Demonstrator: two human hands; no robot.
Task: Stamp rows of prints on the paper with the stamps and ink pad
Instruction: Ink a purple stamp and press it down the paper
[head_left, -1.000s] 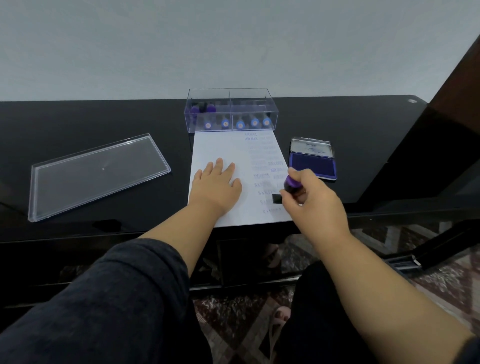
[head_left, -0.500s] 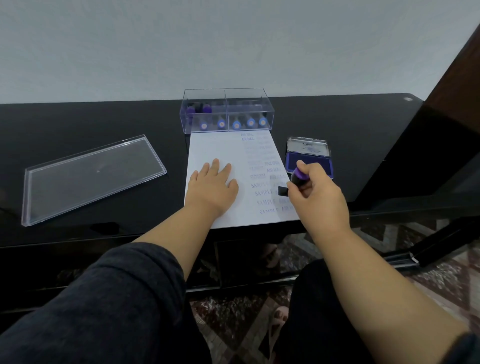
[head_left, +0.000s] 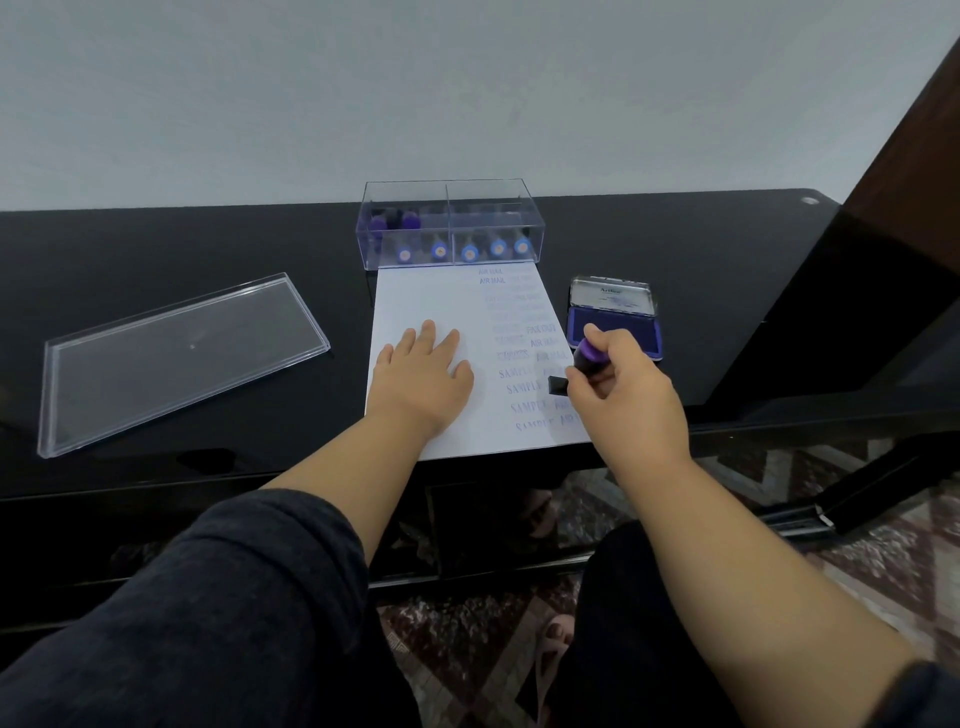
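A white sheet of paper (head_left: 431, 301) lies on the black table, with blue printed words in two columns down its right half. My left hand (head_left: 423, 376) rests flat on the sheet, fingers straight. My right hand (head_left: 621, 392) grips a stamp (head_left: 584, 364) with a purple handle and a black base, tilted over the paper's right edge. Whether the base touches the paper I cannot tell. The open ink pad (head_left: 615, 325), blue with a silver lid, sits just right of the paper, behind my right hand.
A clear plastic box (head_left: 449, 195) holding several purple and blue stamps stands at the paper's far edge. Its clear lid (head_left: 176, 353) lies flat at the left. A dark slanted panel (head_left: 852, 312) rises at the right. The table's front edge runs below my wrists.
My right hand has carried the stamp up the paper's right side, away from the lowest prints and toward the ink pad. The left hand has stayed flat on the sheet.
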